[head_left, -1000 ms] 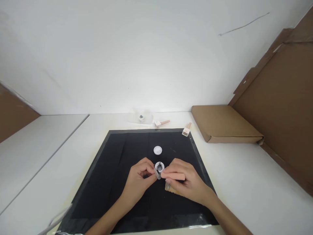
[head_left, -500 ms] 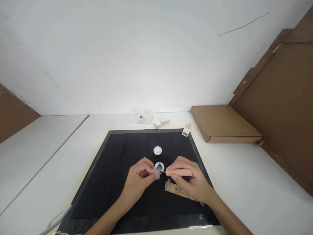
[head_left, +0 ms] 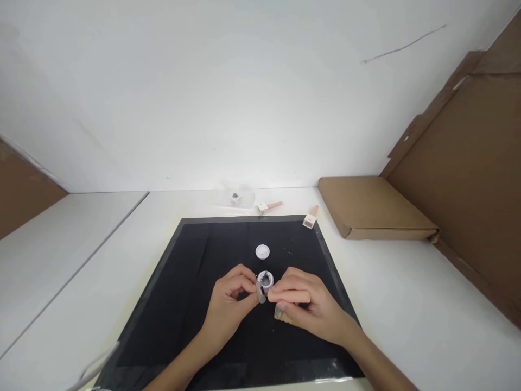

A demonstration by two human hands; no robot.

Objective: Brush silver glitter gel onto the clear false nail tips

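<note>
Between its thumb and fingers, my left hand [head_left: 231, 297] pinches a small translucent nail-shaped piece [head_left: 261, 292]. My right hand [head_left: 313, 304] grips a pink brush handle [head_left: 290, 296], whose tip end is at the piece; the bristles are mostly hidden. Just beyond the fingertips stands an open white jar [head_left: 265, 279] with dark grey stuff inside. Its round white lid [head_left: 262, 251] lies farther back on the black mat [head_left: 228, 244]. A yellowish strip [head_left: 287, 318] holding a translucent piece is partly covered by my right hand.
Two small bottles with pink caps, one [head_left: 264, 207] behind the mat and one [head_left: 309, 220] at its back right corner. A clear tray [head_left: 246, 202] holds a small item. A flat cardboard box [head_left: 378, 209] sits at the right. A white cable [head_left: 91, 369] runs at the lower left.
My right hand has moved left and slightly nearer with the pink handle, now covering more of the yellowish strip. My left hand has barely moved.
</note>
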